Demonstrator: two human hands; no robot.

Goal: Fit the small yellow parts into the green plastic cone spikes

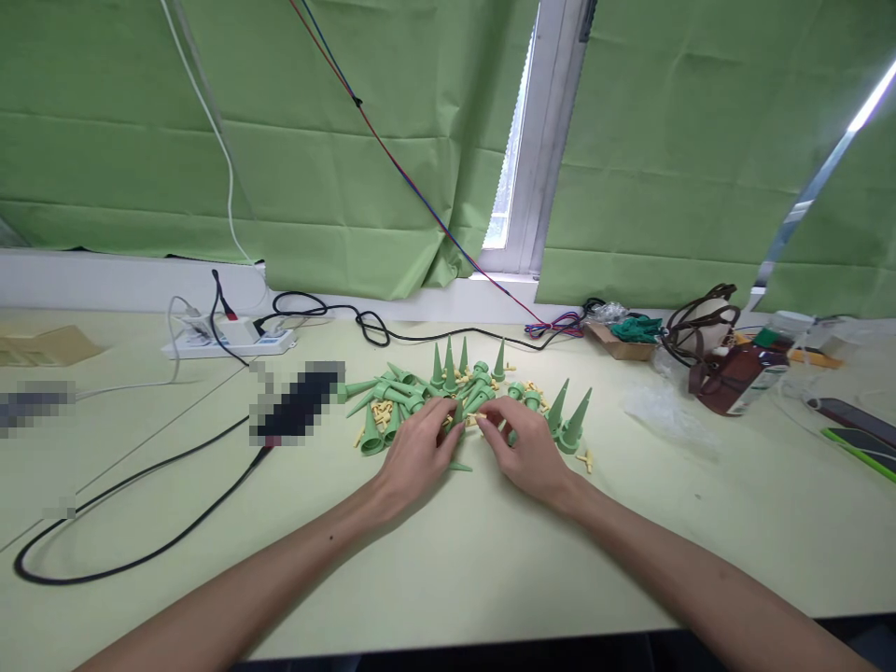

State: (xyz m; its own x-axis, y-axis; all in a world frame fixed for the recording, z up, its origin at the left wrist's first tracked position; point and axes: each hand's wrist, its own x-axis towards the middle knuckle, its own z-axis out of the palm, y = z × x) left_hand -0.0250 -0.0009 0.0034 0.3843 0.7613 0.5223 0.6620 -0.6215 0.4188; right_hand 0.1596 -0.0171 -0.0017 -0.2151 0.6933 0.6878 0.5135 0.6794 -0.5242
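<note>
A pile of green cone-shaped plastic spikes [448,387] and small yellow connector pieces [382,411] lies on the pale table [455,560]. My left hand [416,453] rests at the pile's near edge, fingers curled round a green spike whose tip pokes out below it. My right hand [528,448] sits just to the right, its fingertips pinching a small yellow piece at the spike's head. Both hands nearly touch. Several cones stand upright behind and to the right of my hands.
A white power strip [231,338] with plugs sits at the back left; black cables [140,551] run across the table's left side. A brown bag [728,373], a cardboard box [620,341] and phones [858,434] lie at the right. Green curtains hang behind.
</note>
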